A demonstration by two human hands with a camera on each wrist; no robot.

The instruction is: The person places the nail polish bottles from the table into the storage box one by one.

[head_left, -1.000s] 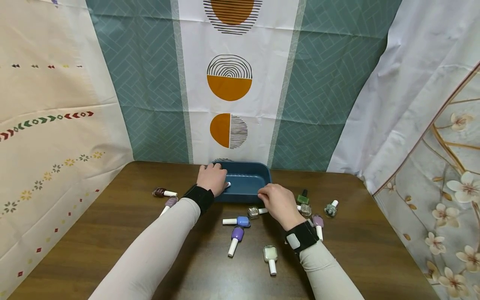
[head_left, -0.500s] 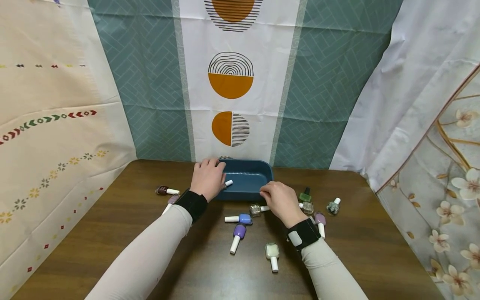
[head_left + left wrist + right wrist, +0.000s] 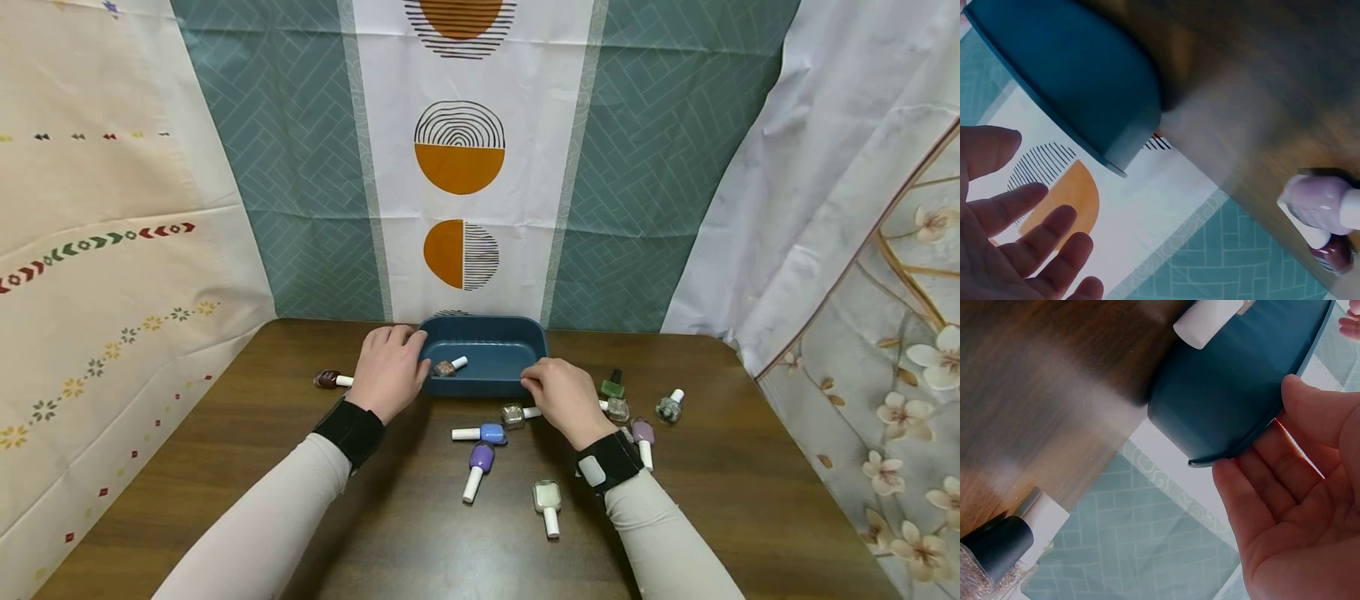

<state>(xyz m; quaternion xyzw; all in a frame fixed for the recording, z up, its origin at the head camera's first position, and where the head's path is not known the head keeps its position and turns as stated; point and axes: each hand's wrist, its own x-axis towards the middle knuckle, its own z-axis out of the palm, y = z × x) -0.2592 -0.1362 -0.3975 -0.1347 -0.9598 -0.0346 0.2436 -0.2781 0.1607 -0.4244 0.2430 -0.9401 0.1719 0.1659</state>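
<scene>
A blue tray stands at the table's back edge with one glittery bottle with a white cap lying in its left part. My left hand is at the tray's left end, fingers spread and holding nothing; in the left wrist view the hand is apart from the tray. My right hand grips the tray's right front corner. The right wrist view shows that hand with thumb and fingers on the rim of the tray.
Before the tray lie a clear glitter bottle, a blue bottle, a purple bottle and a pale bottle. Right of my right hand are a green bottle and several others. A dark red bottle lies at the left.
My left hand has drawn back left out of the tray, and the glittery bottle now lies there, let go. The right hand has kept its grip on the corner.
</scene>
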